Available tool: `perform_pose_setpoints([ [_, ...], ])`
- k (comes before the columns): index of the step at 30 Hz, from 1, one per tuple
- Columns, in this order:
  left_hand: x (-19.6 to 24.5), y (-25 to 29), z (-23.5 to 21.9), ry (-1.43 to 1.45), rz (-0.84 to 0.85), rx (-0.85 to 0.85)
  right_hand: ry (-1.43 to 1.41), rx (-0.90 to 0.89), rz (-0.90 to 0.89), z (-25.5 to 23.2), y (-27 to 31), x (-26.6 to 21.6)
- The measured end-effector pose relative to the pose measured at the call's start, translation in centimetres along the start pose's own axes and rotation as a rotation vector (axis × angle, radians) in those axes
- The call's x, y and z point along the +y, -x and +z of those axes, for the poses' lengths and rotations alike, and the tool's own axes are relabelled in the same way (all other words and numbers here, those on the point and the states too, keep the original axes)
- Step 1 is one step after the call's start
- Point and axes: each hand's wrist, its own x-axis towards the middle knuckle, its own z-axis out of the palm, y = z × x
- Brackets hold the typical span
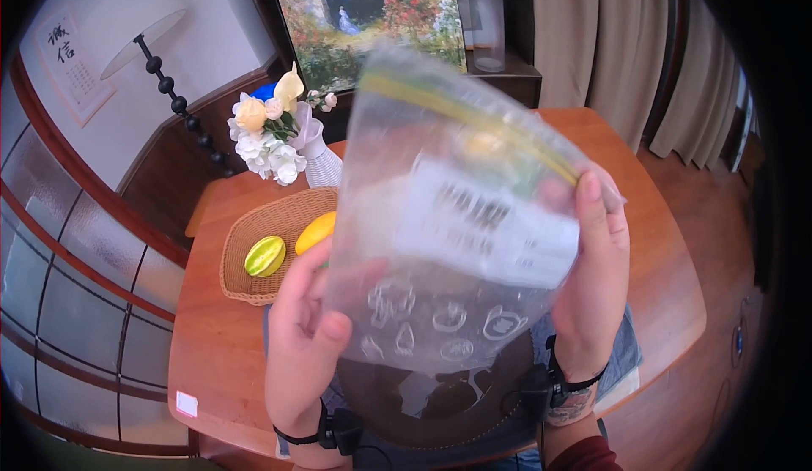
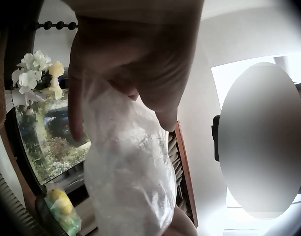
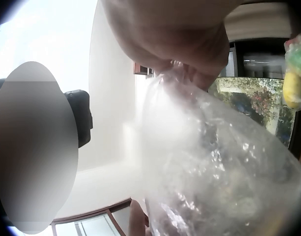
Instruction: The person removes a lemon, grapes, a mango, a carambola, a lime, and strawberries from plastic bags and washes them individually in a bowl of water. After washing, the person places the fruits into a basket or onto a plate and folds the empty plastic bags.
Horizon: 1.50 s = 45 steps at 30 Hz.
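Observation:
A clear zip bag (image 1: 423,302) with a yellow zip strip, a white printed label (image 1: 499,230) and white outline drawings is raised above the table, its face toward the head camera. My right hand (image 1: 599,255) pinches its upper right corner, thumb in front. At the lower left edge, my left hand (image 1: 303,336) holds the bag, the thumb in front and a finger showing through the plastic behind. Seen from the left wrist, the crinkled bag (image 2: 130,167) hangs from between thumb and fingers. The right wrist view shows its plastic (image 3: 214,152) gathered at the fingertips.
Behind the bag, a wicker basket (image 1: 230,260) holds a green-striped yellow fruit (image 1: 265,255) and a yellow fruit (image 1: 315,232). Flowers (image 1: 275,133) stand in a white vase (image 1: 323,167) beyond it. A yellow-and-green bundle (image 2: 63,206) shows beyond the bag. Under the hands lies a dark round mat (image 1: 381,412).

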Motion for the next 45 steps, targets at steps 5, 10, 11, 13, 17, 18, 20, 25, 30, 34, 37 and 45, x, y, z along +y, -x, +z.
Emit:
perform_pose_setpoints([
  [5, -0.7, -1.1, -0.3, -0.05, -0.128, 0.103, -0.166, 0.214, -0.045, 0.1, -0.5, -0.3],
  [10, -1.5, -1.2, -1.3, -0.038, -0.34, -0.218, -0.299, 0.177, -0.097, 0.1, -0.6, -1.0],
  [11, -1.6, -0.9, -0.9, -0.04, -0.338, -0.219, -0.333, 0.138, -0.103, 0.2, -0.4, -1.0],
  [13, -1.8, -0.3, 0.6, -0.035, -0.265, -0.405, -0.369, 0.099, -0.111, 0.3, -0.2, -1.0],
  [17, -0.8, -0.2, 2.2, 0.054, -0.295, -0.301, -0.369, 0.054, -0.105, 0.8, 0.0, -0.9],
  [18, -0.4, -0.2, 2.2, 0.053, -0.293, -0.301, -0.338, 0.062, -0.073, 0.9, 0.0, -0.9],
  [20, 0.1, -0.2, 2.1, 0.083, -0.29, -0.121, -0.334, 0.045, -0.057, 1.0, -0.1, -1.0],
  [25, 0.2, 0.0, 1.8, 0.006, -0.194, -0.043, -0.325, -0.008, 0.014, 0.7, -0.2, -0.9],
  [30, 0.5, 0.3, 0.9, -0.061, -0.256, -0.053, -0.668, -0.084, 0.113, -2.4, -1.3, -1.0],
  [34, -0.5, 0.3, 0.3, -0.112, -0.333, -0.199, -0.515, 0.021, 0.116, -1.7, -1.6, -1.1],
  [37, -0.5, 0.2, 0.3, -0.243, -0.213, -0.107, -0.3, 0.065, 0.019, -1.0, -1.1, -1.7],
  [45, 0.4, 0.3, -0.7, -0.261, 0.259, 0.21, 0.03, -0.327, 0.27, -0.1, 1.2, -3.7],
])
